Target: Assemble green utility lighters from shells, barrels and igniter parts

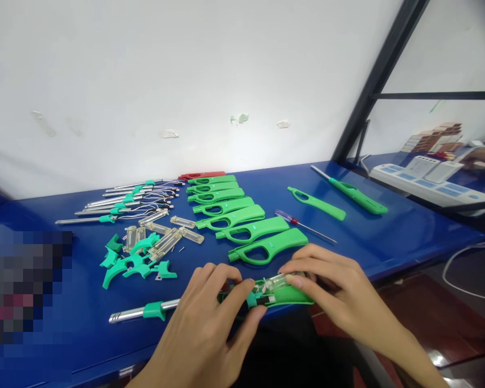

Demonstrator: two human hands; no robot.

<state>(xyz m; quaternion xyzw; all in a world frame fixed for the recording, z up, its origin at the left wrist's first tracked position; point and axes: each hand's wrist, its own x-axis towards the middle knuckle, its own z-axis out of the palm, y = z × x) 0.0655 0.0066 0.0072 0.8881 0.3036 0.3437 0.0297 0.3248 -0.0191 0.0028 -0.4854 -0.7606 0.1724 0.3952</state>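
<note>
Near the table's front edge, my left hand (206, 318) grips an opened green lighter casing (293, 295), fingers closed around its middle by a teal trigger piece (252, 299). A metal lighter tube (131, 314) with a teal collar (154, 310) sticks out to the left of that hand. My right hand (339, 285) pinches a clear fuel tank (276, 282) between thumb and fingers, lying in or just over the casing's handle part. Whether the tank is fully seated cannot be made out. My left fingers hide part of the casing.
Several green casing halves (281, 243) lie in a row behind my hands, a red one (202, 175) farthest back. Leftward are wired metal tubes (101, 211), clear tanks (165, 245) and teal triggers (135, 265). A screwdriver (293, 220) and a whole lighter (358, 198) lie to the right.
</note>
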